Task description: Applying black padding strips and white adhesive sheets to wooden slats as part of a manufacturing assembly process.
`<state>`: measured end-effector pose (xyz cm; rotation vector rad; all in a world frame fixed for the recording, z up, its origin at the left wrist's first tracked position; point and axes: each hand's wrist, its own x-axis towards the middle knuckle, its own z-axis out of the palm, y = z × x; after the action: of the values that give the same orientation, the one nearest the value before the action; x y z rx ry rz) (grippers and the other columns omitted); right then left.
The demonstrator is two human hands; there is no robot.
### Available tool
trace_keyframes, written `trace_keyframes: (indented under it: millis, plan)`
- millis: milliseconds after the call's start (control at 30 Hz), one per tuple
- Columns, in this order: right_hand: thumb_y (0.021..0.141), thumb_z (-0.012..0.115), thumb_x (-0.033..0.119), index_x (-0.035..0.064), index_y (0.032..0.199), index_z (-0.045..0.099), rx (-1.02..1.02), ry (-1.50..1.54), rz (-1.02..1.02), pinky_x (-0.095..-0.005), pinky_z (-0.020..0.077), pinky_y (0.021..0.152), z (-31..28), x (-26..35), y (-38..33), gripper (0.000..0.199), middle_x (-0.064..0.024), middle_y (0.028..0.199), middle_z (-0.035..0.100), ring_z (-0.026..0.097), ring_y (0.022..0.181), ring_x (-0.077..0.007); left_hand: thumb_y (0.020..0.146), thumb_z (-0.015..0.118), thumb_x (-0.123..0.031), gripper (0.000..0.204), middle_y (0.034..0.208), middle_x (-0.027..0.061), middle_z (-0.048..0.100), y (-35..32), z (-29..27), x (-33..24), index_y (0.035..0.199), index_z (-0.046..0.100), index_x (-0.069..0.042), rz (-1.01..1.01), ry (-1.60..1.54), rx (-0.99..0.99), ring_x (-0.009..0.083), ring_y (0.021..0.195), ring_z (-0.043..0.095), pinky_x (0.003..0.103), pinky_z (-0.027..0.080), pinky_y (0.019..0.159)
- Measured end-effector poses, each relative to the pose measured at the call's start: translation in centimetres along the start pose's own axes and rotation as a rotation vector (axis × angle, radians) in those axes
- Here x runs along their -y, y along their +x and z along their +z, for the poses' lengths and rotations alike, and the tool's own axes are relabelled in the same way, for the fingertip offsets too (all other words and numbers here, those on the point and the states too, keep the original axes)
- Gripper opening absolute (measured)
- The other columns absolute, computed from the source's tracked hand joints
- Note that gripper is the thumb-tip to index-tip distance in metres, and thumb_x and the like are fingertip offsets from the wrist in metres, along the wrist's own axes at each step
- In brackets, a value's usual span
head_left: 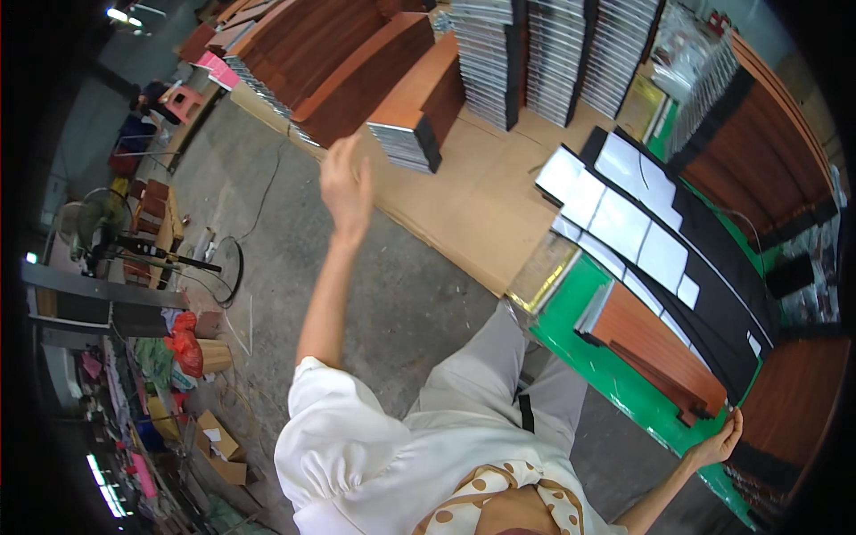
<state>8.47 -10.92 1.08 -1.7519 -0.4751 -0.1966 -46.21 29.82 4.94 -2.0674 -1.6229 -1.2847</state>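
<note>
My left hand [346,192] is raised with fingers stretched out, holding nothing, over the near edge of the cardboard-covered table. Closest to it is a short stack of brown wood-grain panels [423,98] with silver and black ends. Far to the right, my right hand [718,443] has its fingers pressed together at the end of a small pile of reddish-brown slats [660,348]. What it pinches there, if anything, is too small to tell. Beyond the slats lie black sheets [727,259] with white stepped-edge pieces [615,209] on them.
Slats and sheets rest on a green tabletop [588,392]. Tall stacks [486,62] and curved brown panels [339,53] stand at the back; more panels [758,134] stand right. A fan [94,227], a cable [239,276] and cardboard boxes [218,450] are on the left.
</note>
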Motion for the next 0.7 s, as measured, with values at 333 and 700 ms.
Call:
trace_keyframes:
  millis: [333,700]
  plan:
    - [0.086,0.041,-0.010,-0.0058,0.091,0.059,0.443,-0.144,-0.359,-0.0316,0.0441,0.087,7.8,7.4,-3.1,0.020,-0.0131,0.100,0.061,0.057,0.094,-0.0209,0.088,0.053,-0.035,0.046,0.115,0.0172,0.056,13.9,7.2,12.6,0.126,0.042,-0.012,-0.092,0.632,0.481,0.0339,0.111,0.051,0.056,0.038,0.085]
    - [0.083,0.043,-0.012,-0.0052,0.088,0.059,0.658,0.007,-0.344,-0.0243,0.0452,0.071,10.7,10.5,-5.9,0.019,-0.0123,0.096,0.061,0.055,0.079,-0.0151,0.086,0.057,-0.030,0.042,0.102,0.0183,0.058,10.3,-0.3,10.8,0.119,0.049,-0.006,-0.052,0.366,0.179,0.0356,0.097,0.054,0.050,0.038,0.079]
